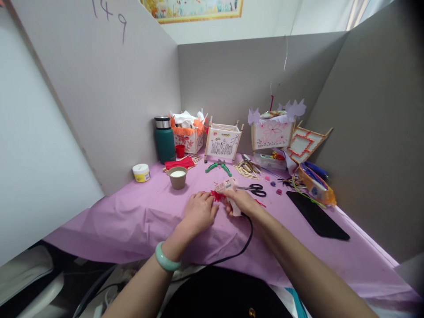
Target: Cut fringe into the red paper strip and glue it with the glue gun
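Observation:
My right hand (pixel 239 199) is wrapped round the handle of a pale pink glue gun (pixel 229 184) with a black cord running down from its base. The glue gun's front end is over a small red fringed piece (pixel 217 195). My left hand (pixel 198 209) rests palm down on the cloth, its fingertips pressed together at the left end of that red piece. What exactly lies under those fingers is hidden. Black-handled scissors (pixel 256 190) lie just right of the glue gun, and green-handled pliers (pixel 219 167) lie beyond it.
A cup with white contents (pixel 178 179), a white-lidded jar (pixel 141 173) and a green bottle (pixel 164 143) stand left. Decorated stick-framed boxes (pixel 222 142) line the back partition. Small sticks (pixel 247 170) lie behind the scissors. A black phone-like slab (pixel 316 215) and orange pouch (pixel 318 185) are right.

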Demonstrator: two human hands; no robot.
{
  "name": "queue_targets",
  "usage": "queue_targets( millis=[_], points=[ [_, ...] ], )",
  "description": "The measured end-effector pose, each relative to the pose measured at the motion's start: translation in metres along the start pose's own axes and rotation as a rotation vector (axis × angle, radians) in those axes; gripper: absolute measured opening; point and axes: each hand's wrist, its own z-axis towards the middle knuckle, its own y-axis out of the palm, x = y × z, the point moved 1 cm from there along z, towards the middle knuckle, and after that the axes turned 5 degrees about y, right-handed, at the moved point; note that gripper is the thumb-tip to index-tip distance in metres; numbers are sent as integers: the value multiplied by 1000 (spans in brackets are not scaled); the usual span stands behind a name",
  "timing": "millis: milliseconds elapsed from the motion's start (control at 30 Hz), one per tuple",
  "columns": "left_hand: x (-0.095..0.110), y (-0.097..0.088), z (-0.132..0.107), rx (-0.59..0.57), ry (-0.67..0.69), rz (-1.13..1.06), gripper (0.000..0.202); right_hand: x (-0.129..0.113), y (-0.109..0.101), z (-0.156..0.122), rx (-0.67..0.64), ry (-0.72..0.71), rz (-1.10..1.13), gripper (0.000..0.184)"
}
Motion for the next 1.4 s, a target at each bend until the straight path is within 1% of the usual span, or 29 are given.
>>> queue_targets(
  millis=[300,600,1000,1267,1400],
  points=[
    [1,0,0,2,0,4,33,-4,5,-2,-7,11,15,39],
    [1,-2,1,-8,-5,12,33,-4,4,-5,-13,19,15,37],
    [1,-1,0,-7,-12,-3,33,0,3,-1,21,7,-14,40],
    [2,-1,0,-4,-8,-9,32,-5,4,-7,38,25,-38,38],
    [2,-1,0,-5,-12,-2,32,-1,3,-4,36,16,-28,38]
  ],
)
